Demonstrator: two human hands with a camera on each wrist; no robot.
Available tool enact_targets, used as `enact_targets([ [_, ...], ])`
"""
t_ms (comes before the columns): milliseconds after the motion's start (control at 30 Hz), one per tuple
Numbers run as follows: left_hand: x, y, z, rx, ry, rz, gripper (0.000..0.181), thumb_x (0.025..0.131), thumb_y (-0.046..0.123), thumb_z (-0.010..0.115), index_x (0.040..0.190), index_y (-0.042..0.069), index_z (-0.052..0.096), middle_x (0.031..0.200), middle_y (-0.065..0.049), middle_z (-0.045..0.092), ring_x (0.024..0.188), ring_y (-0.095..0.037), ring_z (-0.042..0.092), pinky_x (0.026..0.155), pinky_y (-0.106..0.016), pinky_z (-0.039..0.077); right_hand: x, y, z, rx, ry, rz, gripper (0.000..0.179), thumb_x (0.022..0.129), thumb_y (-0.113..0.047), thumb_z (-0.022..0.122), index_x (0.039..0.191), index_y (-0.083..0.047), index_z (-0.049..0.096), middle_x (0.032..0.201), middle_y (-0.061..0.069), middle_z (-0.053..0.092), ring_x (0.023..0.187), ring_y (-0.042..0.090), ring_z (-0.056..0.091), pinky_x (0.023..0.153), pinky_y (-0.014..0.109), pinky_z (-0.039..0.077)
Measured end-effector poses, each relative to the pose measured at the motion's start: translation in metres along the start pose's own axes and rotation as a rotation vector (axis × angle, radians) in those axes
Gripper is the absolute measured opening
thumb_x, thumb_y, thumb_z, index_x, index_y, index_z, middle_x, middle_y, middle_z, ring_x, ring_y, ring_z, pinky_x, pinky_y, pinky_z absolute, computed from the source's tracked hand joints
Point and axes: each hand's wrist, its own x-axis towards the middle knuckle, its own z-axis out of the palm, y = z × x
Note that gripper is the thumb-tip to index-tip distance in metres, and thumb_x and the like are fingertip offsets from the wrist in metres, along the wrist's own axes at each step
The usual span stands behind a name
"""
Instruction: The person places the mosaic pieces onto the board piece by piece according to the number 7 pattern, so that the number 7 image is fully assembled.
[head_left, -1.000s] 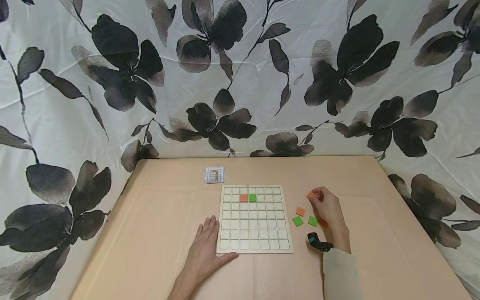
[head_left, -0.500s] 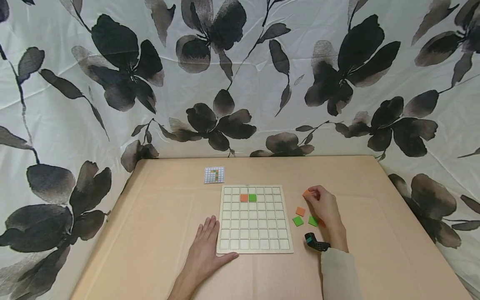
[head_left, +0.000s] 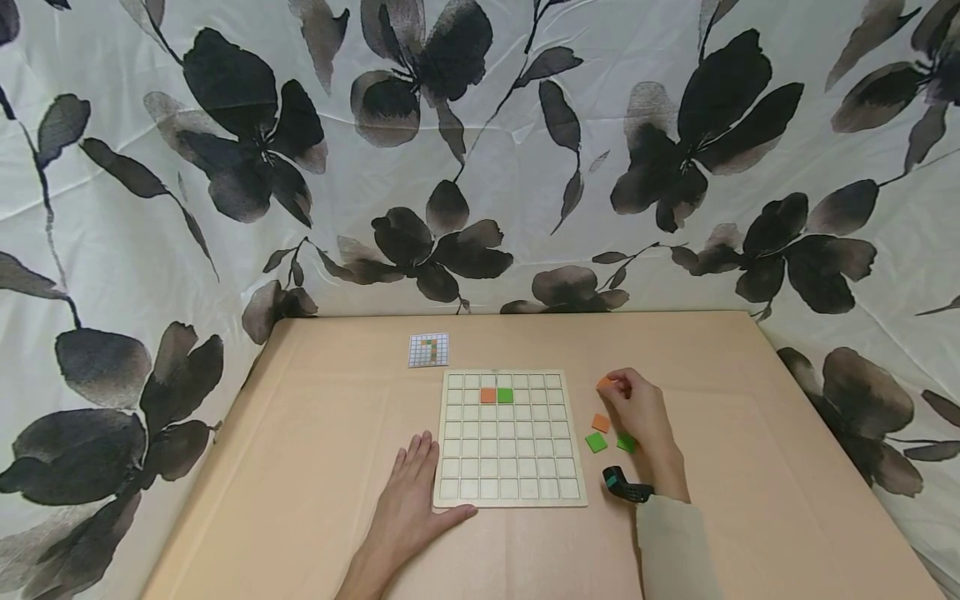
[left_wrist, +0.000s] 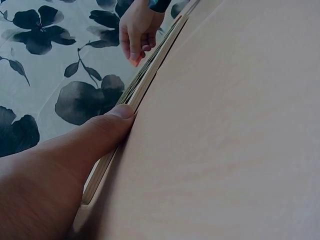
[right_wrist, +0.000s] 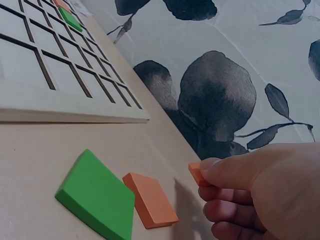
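Note:
My right hand (head_left: pixel 643 412) pinches an orange square tile (right_wrist: pixel 195 173) between thumb and fingers, to the right of the gridded wooden board (head_left: pixel 510 503). On the table below that hand lie another orange tile (head_left: pixel 601 422), a green tile (head_left: pixel 596 442) and a second green tile (head_left: pixel 624 443) partly covered by the hand. An orange tile (head_left: pixel 488 396) and a green tile (head_left: pixel 505 396) sit side by side in the board's second row. My left hand (head_left: pixel 408 500) lies along the board's left side with straight fingers, its thumb against the near edge.
A small printed card (head_left: pixel 428 351) with a coloured grid pattern lies beyond the board, towards its left corner. A dark device (head_left: pixel 628 485) is strapped at the right wrist. Floral cloth (head_left: pixel 517 167) hangs behind the light wooden table (head_left: pixel 300 433).
My right hand has shifted left towards the board with the orange tile, now overlapping a green tile and hiding another orange piece seen earlier beneath it. The left hand has stayed still.

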Motion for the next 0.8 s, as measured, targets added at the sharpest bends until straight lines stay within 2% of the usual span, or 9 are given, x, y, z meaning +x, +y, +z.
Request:
enact_targets([
  [233,0.000,0.001,0.000,-0.003,-0.026,-0.009,0.115,0.073,0.078,0.068,0.148,-0.006,0.043,0.159,-0.022,0.038,0.151,-0.036,0.031,0.128,-0.047,0.023,0.001,-0.003,0.004,0.015,0.002,-0.043,0.030,0.099,-0.021,0.065,0.124,-0.005,0.062,0.099,0.012,0.067,0.084,0.023,0.058,0.066,0.021,0.050],
  [567,0.000,0.000,0.001,-0.004,0.004,0.001,0.114,0.072,0.077,0.069,0.147,-0.006,0.045,0.157,-0.021,0.040,0.150,-0.035,0.033,0.127,-0.047,0.025,0.001,-0.011,0.010,0.022,-0.009,-0.055,0.031,0.099,-0.021,0.065,0.125,-0.006,0.062,0.102,0.012,0.068,0.086,0.023,0.059,0.070,0.025,0.052],
  [800,0.000,0.000,0.001,0.003,-0.012,-0.002,0.115,0.073,0.078,0.068,0.148,-0.006,0.043,0.158,-0.022,0.039,0.151,-0.036,0.032,0.128,-0.047,0.024,0.001,-0.019,0.015,0.038,-0.031,-0.070,0.032,0.099,-0.021,0.064,0.127,-0.006,0.062,0.103,0.012,0.068,0.087,0.024,0.060,0.072,0.028,0.053],
])
